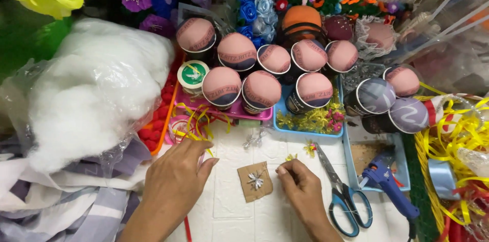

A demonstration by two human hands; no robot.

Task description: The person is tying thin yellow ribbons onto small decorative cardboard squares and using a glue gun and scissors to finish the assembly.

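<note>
My left hand [179, 177] rests palm down on the white brick-pattern table [229, 206], fingers together, near a tangle of yellow ribbon [196, 122]; it holds nothing that I can see. My right hand [300, 183] pinches a small yellow bead flower [291, 158] between thumb and fingertips. Between the hands lies a brown cardboard square [254, 181] with a small silver bead flower [256, 179] on it. Another tiny yellow-red flower [309, 148] lies just above my right hand.
Blue-handled scissors [342, 191] and a blue glue gun [389, 183] lie right of my right hand. Several cups capped with padded fabric [261, 89] stand on pink and blue trays behind. A bag of white stuffing [91, 89] sits left. Yellow ribbon [463, 140] fills a basket at right.
</note>
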